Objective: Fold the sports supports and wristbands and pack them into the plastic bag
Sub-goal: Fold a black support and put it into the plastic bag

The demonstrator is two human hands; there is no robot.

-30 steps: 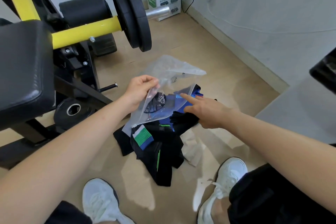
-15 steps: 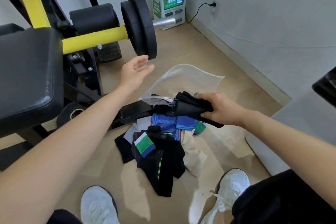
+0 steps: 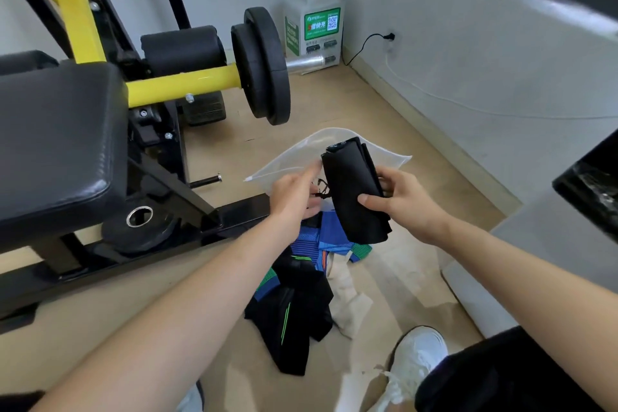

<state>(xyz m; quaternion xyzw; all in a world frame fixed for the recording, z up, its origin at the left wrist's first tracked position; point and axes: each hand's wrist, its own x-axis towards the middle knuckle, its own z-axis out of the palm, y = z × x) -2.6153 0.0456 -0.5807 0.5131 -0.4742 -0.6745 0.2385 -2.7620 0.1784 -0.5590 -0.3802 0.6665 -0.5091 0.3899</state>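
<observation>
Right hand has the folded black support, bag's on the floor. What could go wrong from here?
1. The plastic bag lies flat on the floor with neither hand visibly holding it; pushing the black support in could just slide or crumple it.
2. Only the right hand clearly grips the fold; the left hand is at its edge, grip unclear, so the layers may spring open.

Left hand (image 3: 296,192) fingers extended forward; right hand (image 3: 403,207) curled in grip, thumb across.
</observation>
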